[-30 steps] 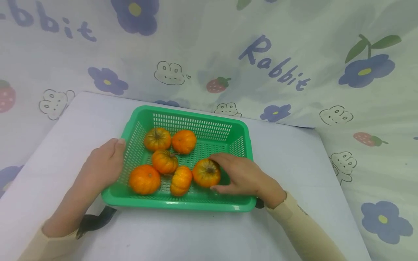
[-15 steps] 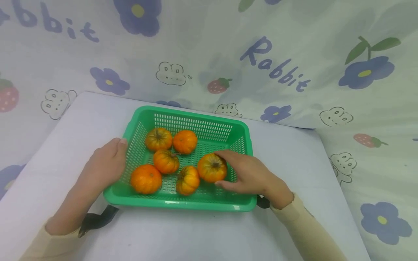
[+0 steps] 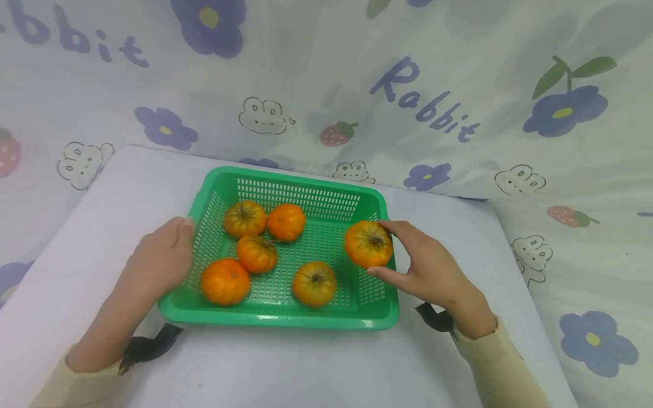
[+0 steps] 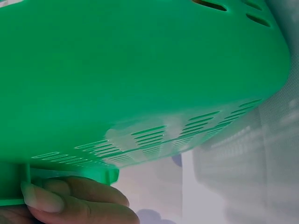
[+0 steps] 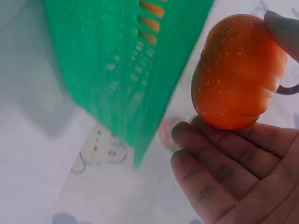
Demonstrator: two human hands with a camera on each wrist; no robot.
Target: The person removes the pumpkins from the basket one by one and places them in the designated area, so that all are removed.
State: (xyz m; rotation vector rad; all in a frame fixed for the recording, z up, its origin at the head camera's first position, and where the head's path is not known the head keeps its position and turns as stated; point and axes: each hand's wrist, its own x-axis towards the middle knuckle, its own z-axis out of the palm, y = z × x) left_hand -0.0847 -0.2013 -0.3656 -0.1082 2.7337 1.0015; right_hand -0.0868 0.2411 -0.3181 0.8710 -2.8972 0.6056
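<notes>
A small orange pumpkin (image 3: 368, 243) is pinched between the thumb and fingers of my right hand (image 3: 433, 266). It hangs over the right rim of a green plastic basket (image 3: 275, 319); in the right wrist view the pumpkin (image 5: 238, 74) is lifted beside the basket's outer wall (image 5: 107, 60), its curved stem toward the palm. My left hand (image 3: 160, 258) grips the basket's left rim; the left wrist view shows the curled fingers (image 4: 84, 205) under the edge. Several other pumpkins lie inside, among them a greenish-orange one (image 3: 314, 284) near the front and a smooth one (image 3: 225, 281) at front left.
The basket stands on a white-covered table (image 3: 285, 362). A printed curtain (image 3: 306, 68) with flowers and rabbits hangs behind it. More pumpkins sit at the basket's back left, including an orange one (image 3: 287, 222) and a ribbed one (image 3: 245, 219).
My right hand has raised its pumpkin and carried it right, over the basket's rim. The pumpkin beside it has rolled right and turned stem up. My left hand stays on the rim.
</notes>
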